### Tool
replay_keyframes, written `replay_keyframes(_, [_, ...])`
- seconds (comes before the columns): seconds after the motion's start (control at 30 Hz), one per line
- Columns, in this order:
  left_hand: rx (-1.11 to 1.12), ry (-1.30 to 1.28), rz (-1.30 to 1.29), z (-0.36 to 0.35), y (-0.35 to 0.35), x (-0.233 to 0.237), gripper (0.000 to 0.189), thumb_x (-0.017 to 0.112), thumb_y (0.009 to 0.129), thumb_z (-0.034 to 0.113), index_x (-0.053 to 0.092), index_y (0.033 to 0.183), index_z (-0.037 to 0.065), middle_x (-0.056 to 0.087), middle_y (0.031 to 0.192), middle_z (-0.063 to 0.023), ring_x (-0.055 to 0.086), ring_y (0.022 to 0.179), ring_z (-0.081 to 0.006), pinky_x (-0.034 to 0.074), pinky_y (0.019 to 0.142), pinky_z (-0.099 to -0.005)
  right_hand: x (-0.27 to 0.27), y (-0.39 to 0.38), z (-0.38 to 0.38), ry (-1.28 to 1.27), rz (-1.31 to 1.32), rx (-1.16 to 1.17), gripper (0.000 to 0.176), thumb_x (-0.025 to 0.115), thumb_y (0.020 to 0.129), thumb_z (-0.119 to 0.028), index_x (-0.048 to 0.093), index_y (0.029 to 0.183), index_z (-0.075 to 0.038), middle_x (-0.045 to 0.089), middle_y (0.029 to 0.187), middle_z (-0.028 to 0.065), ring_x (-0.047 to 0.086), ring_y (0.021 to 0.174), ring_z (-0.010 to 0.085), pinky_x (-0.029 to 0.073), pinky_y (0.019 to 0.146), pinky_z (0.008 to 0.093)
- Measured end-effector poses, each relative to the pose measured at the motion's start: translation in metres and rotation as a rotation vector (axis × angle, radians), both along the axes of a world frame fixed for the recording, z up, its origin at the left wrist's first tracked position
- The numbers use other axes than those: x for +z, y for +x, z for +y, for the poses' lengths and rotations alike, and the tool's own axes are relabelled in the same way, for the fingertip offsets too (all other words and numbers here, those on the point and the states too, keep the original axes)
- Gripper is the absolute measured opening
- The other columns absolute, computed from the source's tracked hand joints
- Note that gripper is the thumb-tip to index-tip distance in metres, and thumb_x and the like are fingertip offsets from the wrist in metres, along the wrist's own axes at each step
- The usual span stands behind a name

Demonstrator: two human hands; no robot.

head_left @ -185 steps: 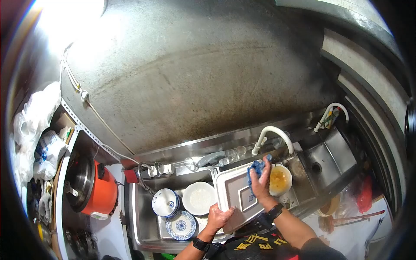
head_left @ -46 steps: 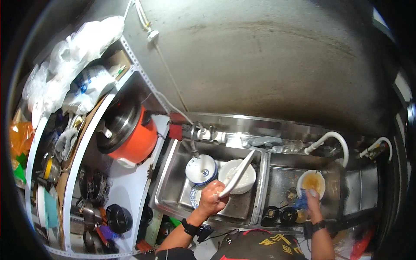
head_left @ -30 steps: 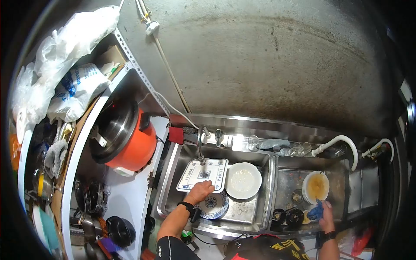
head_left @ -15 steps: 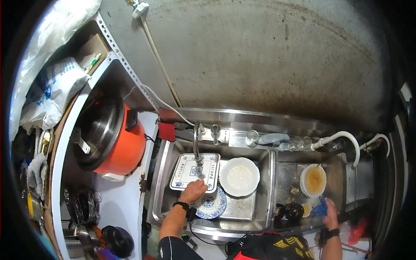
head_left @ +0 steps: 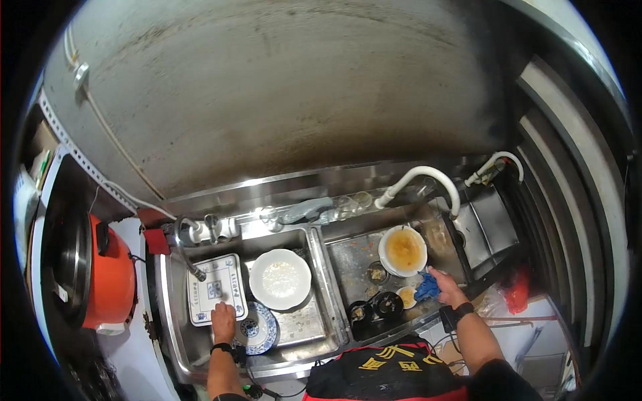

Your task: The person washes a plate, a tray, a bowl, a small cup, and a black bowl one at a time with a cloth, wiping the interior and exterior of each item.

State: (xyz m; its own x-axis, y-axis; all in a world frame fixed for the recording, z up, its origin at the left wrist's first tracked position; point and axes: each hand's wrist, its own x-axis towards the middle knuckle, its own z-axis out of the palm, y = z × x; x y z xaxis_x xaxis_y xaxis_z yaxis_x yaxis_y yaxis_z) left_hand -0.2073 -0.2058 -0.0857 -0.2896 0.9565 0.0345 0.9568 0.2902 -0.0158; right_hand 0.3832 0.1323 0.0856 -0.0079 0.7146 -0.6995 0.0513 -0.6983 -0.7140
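My left hand grips the near edge of a square white plate with blue markings, under the faucet in the left basin. Beside that hand, partly covered, is a round blue-and-white plate. To their right sits a white bowl with cloudy, bubbly liquid. My right hand is closed on a bunched blue cloth over the right basin's near side. Just beyond the cloth stands a stack of white bowls, the top one containing orange-brown liquid. A small dish with yellowish contents lies near the cloth.
Dark bowls sit low in the right basin. Glasses and a grey cloth line the back ledge. A metal faucet and a white curved spout rise over the basins. An orange pot stands left.
The view has turned right, so the sinks appear farther left. My left hand stays at the square plate's edge. The right hand still holds the blue cloth, close to the bowl stack.
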Motion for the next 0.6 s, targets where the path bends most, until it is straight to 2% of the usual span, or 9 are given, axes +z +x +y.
replay_keyframes(0.1, [0.075,-0.018,-0.006,0.006,0.021,0.016,0.004,0.055,0.082,0.011,0.058,0.084,0.008,0.055,0.091,-0.0118,0.055,0.092,-0.0299,0.045,0.076,-0.0438,-0.025,0.025,0.014,-0.073,0.057,0.003,0.034,0.063,0.096,-0.035,0.063,0.105,-0.002,0.068,0.087,0.0116,0.069,0.071,0.0255,0.061,0.064,0.0424])
replay_keyframes(0.2, [0.163,-0.049,0.009,0.003,0.035,0.002,0.009,0.053,0.087,0.012,0.060,0.088,0.007,0.056,0.097,-0.0134,0.055,0.095,-0.0308,0.044,0.082,-0.0462,-0.035,0.042,0.022,-0.136,0.149,-0.029,0.035,0.063,0.096,-0.031,0.063,0.104,0.003,0.068,0.087,0.0130,0.070,0.068,0.0268,0.061,0.063,0.0413])
replay_keyframes(0.33, [0.336,-0.122,-0.020,0.018,0.072,0.029,0.016,0.048,0.091,0.009,0.062,0.096,0.003,0.057,0.102,-0.0163,0.055,0.099,-0.0335,0.044,0.085,-0.0477,-0.083,0.074,0.046,-0.237,0.146,0.019,0.025,0.063,0.093,-0.023,0.066,0.095,0.002,0.068,0.080,0.0135,0.070,0.068,0.0266,0.060,0.063,0.0423])
replay_keyframes(0.4, [0.386,-0.242,0.014,0.034,0.095,0.048,0.016,0.057,0.086,0.011,0.063,0.097,0.002,0.057,0.105,-0.0179,0.055,0.103,-0.0347,0.045,0.086,-0.0484,-0.123,0.092,0.059,-0.292,0.200,0.059,0.019,0.063,0.091,-0.020,0.067,0.089,-0.002,0.068,0.078,0.0116,0.069,0.067,0.0257,0.059,0.062,0.0418])
replay_keyframes(0.43, [0.543,-0.198,-0.111,0.044,0.108,0.051,0.021,0.066,0.080,0.012,0.062,0.098,0.002,0.058,0.108,-0.0190,0.056,0.105,-0.0348,0.045,0.088,-0.0478,-0.143,0.099,0.064,-0.265,0.197,0.059,0.018,0.064,0.091,-0.020,0.067,0.088,-0.003,0.069,0.079,0.0106,0.069,0.067,0.0253,0.059,0.063,0.0417])
replay_keyframes(0.47, [0.557,-0.203,-0.109,0.049,0.121,0.051,0.021,0.066,0.080,0.012,0.062,0.098,0.002,0.058,0.108,-0.0190,0.056,0.105,-0.0348,0.045,0.088,-0.0478,-0.153,0.105,0.070,-0.241,0.192,0.063,0.017,0.064,0.091,-0.020,0.068,0.087,-0.005,0.069,0.080,0.0096,0.068,0.067,0.0250,0.059,0.063,0.0415])
replay_keyframes(0.53, [0.524,0.239,-0.433,0.057,0.153,0.054,0.020,0.066,0.079,0.007,0.061,0.097,0.000,0.059,0.104,-0.0187,0.059,0.100,-0.0352,0.047,0.087,-0.0464,-0.158,0.113,0.079,-0.222,0.285,0.063,0.016,0.065,0.091,-0.021,0.068,0.087,-0.006,0.070,0.081,0.0086,0.068,0.067,0.0250,0.058,0.065,0.0406])
replay_keyframes(0.57, [0.514,0.274,-0.513,0.064,0.169,0.058,0.017,0.065,0.080,0.003,0.061,0.097,-0.001,0.062,0.097,-0.0192,0.063,0.089,-0.0357,0.051,0.082,-0.0435,-0.179,0.115,0.090,-0.268,0.167,0.187,0.016,0.066,0.091,-0.022,0.068,0.087,-0.006,0.070,0.081,0.0082,0.068,0.068,0.0248,0.058,0.066,0.0405])
replay_keyframes(0.6, [0.560,0.339,-0.623,0.076,0.200,0.081,0.018,0.065,0.083,0.004,0.062,0.100,-0.002,0.066,0.092,-0.0175,0.067,0.083,-0.0298,0.053,0.076,-0.0379,-0.213,0.123,0.100,-0.312,0.046,0.313,0.016,0.067,0.091,-0.022,0.068,0.088,-0.006,0.070,0.081,0.0079,0.068,0.069,0.0247,0.058,0.067,0.0404])
